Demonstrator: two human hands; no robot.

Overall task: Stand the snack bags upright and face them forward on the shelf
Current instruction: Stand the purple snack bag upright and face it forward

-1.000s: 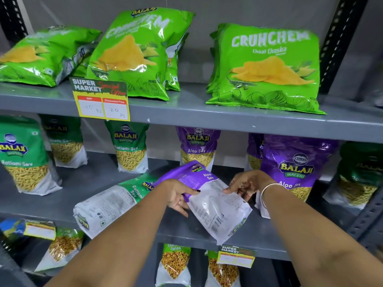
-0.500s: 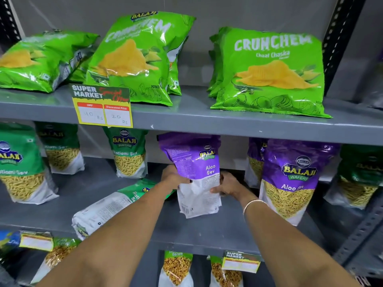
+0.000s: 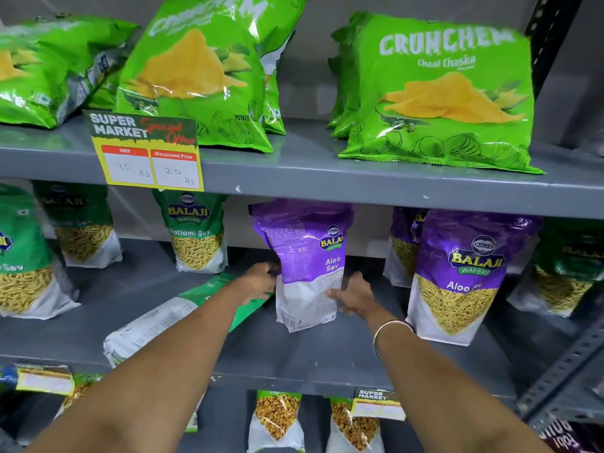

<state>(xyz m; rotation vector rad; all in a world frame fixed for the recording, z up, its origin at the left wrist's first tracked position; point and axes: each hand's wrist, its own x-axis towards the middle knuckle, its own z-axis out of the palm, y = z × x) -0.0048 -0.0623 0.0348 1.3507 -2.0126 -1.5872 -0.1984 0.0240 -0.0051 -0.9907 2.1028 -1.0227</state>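
A purple Aloo Sev bag [image 3: 305,256] stands upright on the middle shelf [image 3: 294,358], its printed back panel turned toward me. My left hand [image 3: 261,279] grips its left edge and my right hand [image 3: 354,295] holds its lower right side. To the left, a green Ratlami Sev bag [image 3: 163,322] lies flat on the shelf, back side up, partly under my left forearm. Another purple Aloo Sev bag [image 3: 457,276] stands facing forward on the right.
Green Ratlami Sev bags [image 3: 196,233] stand at the back left of the middle shelf. Green Crunchem chip bags [image 3: 438,93] lean on the upper shelf above a price tag [image 3: 147,152]. More bags [image 3: 277,420] stand on the shelf below. A metal upright [image 3: 562,374] is at right.
The purple bag was lying tilted in both hands; it has been lifted, turned upright and moved back onto the shelf. The view has moved closer.
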